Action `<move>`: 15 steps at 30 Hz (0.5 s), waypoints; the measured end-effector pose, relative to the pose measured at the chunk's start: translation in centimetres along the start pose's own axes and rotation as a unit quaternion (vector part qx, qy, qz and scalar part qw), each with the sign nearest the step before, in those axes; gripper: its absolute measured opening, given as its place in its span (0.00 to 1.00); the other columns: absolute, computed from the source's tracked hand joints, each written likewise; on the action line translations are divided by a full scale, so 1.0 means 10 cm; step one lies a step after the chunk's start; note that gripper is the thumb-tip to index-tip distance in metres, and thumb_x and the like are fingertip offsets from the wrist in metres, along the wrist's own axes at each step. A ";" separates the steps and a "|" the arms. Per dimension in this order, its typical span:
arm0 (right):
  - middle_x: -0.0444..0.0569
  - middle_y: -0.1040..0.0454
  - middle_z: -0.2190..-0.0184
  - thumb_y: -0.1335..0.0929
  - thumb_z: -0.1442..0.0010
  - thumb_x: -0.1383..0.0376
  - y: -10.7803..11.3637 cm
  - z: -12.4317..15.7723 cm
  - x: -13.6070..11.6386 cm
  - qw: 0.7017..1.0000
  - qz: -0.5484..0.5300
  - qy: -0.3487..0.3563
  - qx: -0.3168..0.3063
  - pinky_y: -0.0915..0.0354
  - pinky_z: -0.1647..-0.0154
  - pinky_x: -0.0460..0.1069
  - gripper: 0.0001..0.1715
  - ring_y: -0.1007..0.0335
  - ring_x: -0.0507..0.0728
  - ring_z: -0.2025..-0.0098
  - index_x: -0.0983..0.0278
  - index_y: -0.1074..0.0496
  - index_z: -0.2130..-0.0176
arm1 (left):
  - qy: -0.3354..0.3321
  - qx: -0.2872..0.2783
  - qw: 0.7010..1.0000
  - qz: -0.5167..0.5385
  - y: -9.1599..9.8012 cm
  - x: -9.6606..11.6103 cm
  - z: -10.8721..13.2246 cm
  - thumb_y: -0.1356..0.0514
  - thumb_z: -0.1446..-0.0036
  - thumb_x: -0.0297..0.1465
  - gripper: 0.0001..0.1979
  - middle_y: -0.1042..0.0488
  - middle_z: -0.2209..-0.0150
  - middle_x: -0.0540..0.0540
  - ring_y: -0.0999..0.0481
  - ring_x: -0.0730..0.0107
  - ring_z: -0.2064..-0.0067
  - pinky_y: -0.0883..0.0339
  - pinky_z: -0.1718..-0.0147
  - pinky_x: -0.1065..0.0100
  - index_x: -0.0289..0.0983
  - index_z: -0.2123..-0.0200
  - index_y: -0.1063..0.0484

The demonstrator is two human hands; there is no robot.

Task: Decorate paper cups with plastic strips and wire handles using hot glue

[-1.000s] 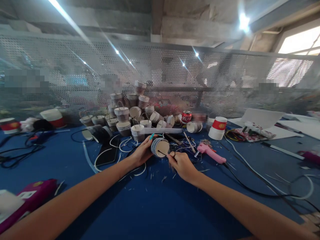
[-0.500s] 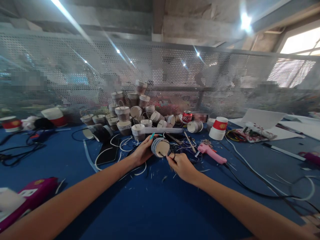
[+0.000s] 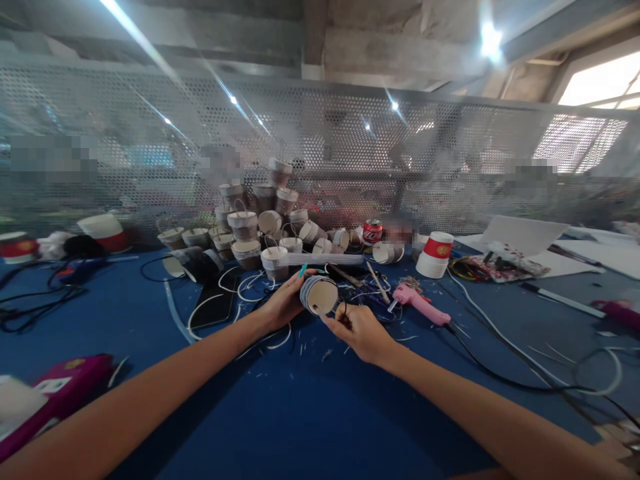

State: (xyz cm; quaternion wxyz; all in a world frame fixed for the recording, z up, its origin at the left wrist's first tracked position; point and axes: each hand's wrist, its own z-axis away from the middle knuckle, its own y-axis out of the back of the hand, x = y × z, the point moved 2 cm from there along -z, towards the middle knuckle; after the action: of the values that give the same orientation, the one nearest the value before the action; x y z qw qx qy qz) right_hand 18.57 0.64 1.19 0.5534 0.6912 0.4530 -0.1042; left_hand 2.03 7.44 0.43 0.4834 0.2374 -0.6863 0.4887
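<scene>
My left hand (image 3: 286,303) grips a small wrapped cup (image 3: 323,295) from its left side, its round pale face turned toward me. A teal tip shows by the left fingers. On the right of the cup, my right hand (image 3: 361,328) has its fingers closed in a pinch at the lower rim, with a thin dark cord looped at the fingers. A pink glue gun (image 3: 423,305) lies to the right of that hand. White cord loops (image 3: 250,288) and a dark phone-like slab (image 3: 216,303) lie behind my left forearm.
A pile of small wrapped pots (image 3: 245,227) stands at the back. Beside it are a red can (image 3: 373,231) and stacked paper cups (image 3: 435,257). Purple object (image 3: 65,393) at left front; cables (image 3: 500,360) cross the right. Perforated screen (image 3: 345,147) behind.
My right fingertips have moved slightly left along the cup's lower rim, and the cup face is turned a little. My left hand still grips it. The whole view has shifted slightly.
</scene>
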 end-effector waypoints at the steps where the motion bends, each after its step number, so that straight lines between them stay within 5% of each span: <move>1: 0.42 0.36 0.84 0.37 0.43 0.55 0.01 0.00 -0.01 1.000 0.007 -0.001 0.006 0.48 0.79 0.44 0.19 0.42 0.49 0.82 0.63 0.40 0.79 | 0.000 -0.003 1.000 0.000 0.00 0.00 0.00 0.38 0.51 0.38 0.18 0.27 0.60 0.42 0.28 0.62 0.62 0.37 0.69 0.67 0.37 0.57 0.30; 8: 0.43 0.35 0.81 0.38 0.45 0.53 0.06 0.05 0.01 0.999 0.018 0.045 0.021 0.46 0.76 0.45 0.17 0.41 0.50 0.78 0.63 0.38 0.75 | 0.006 0.011 1.000 0.021 0.05 -0.03 -0.03 0.39 0.49 0.38 0.15 0.27 0.61 0.45 0.29 0.65 0.62 0.35 0.66 0.67 0.38 0.60 0.29; 12: 0.46 0.36 0.76 0.46 0.40 0.54 0.16 0.08 0.05 0.990 -0.028 0.112 0.083 0.42 0.70 0.47 0.19 0.39 0.52 0.73 0.63 0.39 0.72 | 0.044 0.048 0.996 0.056 0.11 -0.06 -0.07 0.44 0.46 0.44 0.18 0.28 0.56 0.43 0.29 0.62 0.57 0.34 0.62 0.64 0.38 0.58 0.29; 15: 0.46 0.37 0.76 0.47 0.38 0.55 0.19 0.09 0.09 0.986 -0.053 0.096 0.125 0.42 0.69 0.48 0.18 0.39 0.53 0.72 0.63 0.39 0.70 | 0.060 0.015 0.995 0.072 0.11 -0.07 -0.08 0.45 0.47 0.47 0.22 0.30 0.53 0.41 0.31 0.58 0.53 0.34 0.60 0.62 0.38 0.55 0.31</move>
State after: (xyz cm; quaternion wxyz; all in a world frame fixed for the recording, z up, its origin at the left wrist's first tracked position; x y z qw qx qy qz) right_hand 20.84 0.42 1.58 0.4104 0.7369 0.5231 -0.1221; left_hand 1.78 8.46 -0.65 0.4839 0.1642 -0.6641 0.5458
